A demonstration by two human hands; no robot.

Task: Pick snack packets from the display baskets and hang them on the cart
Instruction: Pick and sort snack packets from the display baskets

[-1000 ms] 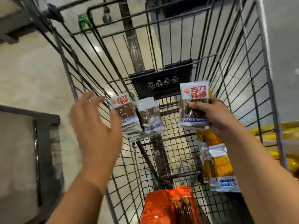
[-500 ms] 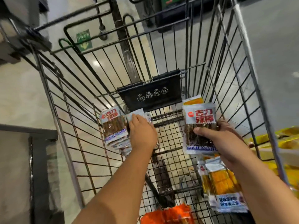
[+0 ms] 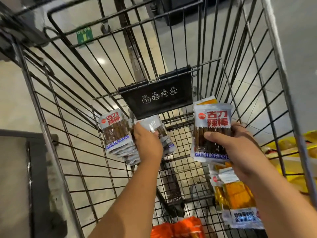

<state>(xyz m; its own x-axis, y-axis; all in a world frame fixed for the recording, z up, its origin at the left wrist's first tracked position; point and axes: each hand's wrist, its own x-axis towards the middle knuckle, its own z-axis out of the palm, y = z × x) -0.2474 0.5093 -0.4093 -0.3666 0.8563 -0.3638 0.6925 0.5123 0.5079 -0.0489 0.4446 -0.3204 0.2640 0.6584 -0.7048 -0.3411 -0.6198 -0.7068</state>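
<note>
1. Left hand [image 3: 148,143]: fingers curled round a hanging bunch [image 3: 154,124] of brown snack packets, mid-cart; steadying it, I judge.
2. Right hand [image 3: 235,143]: pinches a stack of packets [image 3: 212,121], thumb across front, tops upward, ready for hanging; apart from the bunch, to its right.
3. Second bunch [image 3: 115,133] hangs just left; yellow packets [image 3: 238,198] near right, inside cart [image 3: 48,148].

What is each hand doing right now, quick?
Left hand: gripping the middle bunch of packets in the cart.
Right hand: holding a stack of Gulilabang packets.
</note>
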